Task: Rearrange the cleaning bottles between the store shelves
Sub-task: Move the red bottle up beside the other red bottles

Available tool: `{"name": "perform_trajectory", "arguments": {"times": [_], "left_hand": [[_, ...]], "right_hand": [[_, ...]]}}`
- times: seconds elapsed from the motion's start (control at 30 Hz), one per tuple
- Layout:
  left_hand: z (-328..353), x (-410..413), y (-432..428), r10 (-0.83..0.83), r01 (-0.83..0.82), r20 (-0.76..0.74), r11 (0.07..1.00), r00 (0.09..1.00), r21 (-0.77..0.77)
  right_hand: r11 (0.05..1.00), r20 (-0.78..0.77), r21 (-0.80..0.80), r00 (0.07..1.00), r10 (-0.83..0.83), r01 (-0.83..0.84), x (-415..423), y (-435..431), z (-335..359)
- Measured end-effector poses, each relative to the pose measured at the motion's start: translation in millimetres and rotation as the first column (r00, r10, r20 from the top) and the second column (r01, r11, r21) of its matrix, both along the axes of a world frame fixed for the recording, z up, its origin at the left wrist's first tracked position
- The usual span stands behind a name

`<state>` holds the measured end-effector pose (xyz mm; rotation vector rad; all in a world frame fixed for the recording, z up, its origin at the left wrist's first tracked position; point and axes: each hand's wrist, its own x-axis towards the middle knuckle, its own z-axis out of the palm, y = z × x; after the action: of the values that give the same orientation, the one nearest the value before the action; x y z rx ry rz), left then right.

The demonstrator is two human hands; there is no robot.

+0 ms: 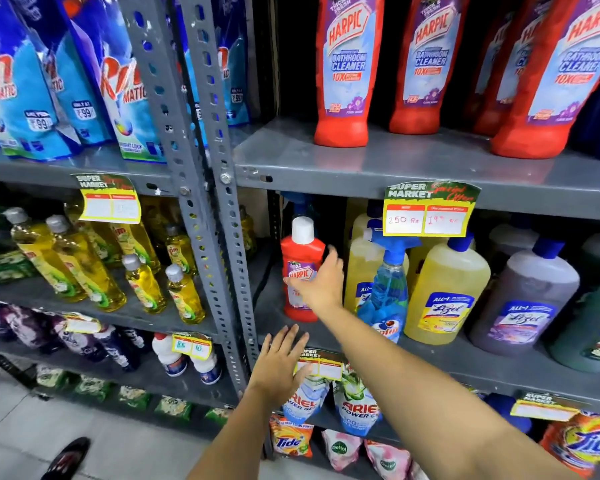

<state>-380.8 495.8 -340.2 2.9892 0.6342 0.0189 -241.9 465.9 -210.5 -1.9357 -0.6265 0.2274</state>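
A small red Harpic bottle (300, 268) with a white cap stands upright at the left end of the middle shelf (465, 362). My right hand (321, 282) is right in front of it with fingers spread, at or just off its label; whether it touches I cannot tell. My left hand (279, 362) hovers open and flat near the shelf's front edge, below the bottle. Several large red Harpic bathroom cleaner bottles (347, 71) stand on the upper shelf (395, 164). A blue spray bottle (388, 292) and yellow Lizol bottles (447, 292) stand to the right of the small bottle.
A grey perforated upright (219, 216) divides the two shelf bays. Yellow dish-liquid bottles (94, 268) fill the left bay, blue Rin pouches (49, 74) above them. Ariel pouches (355, 407) and Tide packs (291, 441) sit below. A price tag (428, 211) hangs from the upper shelf edge.
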Motion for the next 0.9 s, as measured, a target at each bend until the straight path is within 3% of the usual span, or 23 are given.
{"name": "perform_trajectory", "arguments": {"times": [0.13, 0.3, 0.47, 0.53, 0.6, 0.67, 0.77, 0.9], "left_hand": [[3.4, -1.9, 2.7, -0.017, 0.017, 0.028, 1.000, 0.999, -0.004], [-1.0, -4.0, 4.8, -0.005, 0.005, 0.003, 1.000, 1.000, 0.011], [23.4, -1.4, -0.8, -0.008, 0.005, -0.075, 0.999, 0.997, -0.036], [54.9, 1.5, -0.1, -0.062, 0.062, 0.009, 0.995, 0.998, -0.078], [99.6, 1.6, 0.7, -0.116, 0.150, 0.236, 0.980, 0.965, -0.132], [155.6, -0.8, -1.6, -0.112, 0.202, 0.475, 0.969, 0.873, -0.143], [237.7, 4.5, -4.3, -0.272, 0.218, 0.656, 0.962, 0.703, 0.165], [309.3, 25.6, -4.8, -0.474, 0.122, 0.668, 0.856, 0.574, 0.503]], "right_hand": [[0.999, -0.097, -0.015, 0.994, 0.046, -0.047, 15.3, 11.9, -4.0], [0.998, 0.039, 0.055, 0.999, 0.006, -0.008, -1.5, -10.1, -4.5], [0.950, 0.110, 0.230, 0.976, 0.190, -0.211, -29.4, -62.5, 49.2], [0.898, 0.138, 0.333, 0.957, 0.255, -0.287, -39.8, -89.3, 86.6], [0.833, 0.170, 0.445, 0.944, 0.282, -0.329, -48.4, -113.0, 129.1], [0.746, 0.233, 0.544, 0.924, 0.304, -0.383, -51.1, -134.9, 177.2], [0.631, 0.368, 0.627, 0.887, 0.279, -0.458, -41.7, -161.4, 251.8], [0.588, 0.477, 0.664, 0.867, 0.144, -0.463, -9.3, -176.0, 325.5]]}}
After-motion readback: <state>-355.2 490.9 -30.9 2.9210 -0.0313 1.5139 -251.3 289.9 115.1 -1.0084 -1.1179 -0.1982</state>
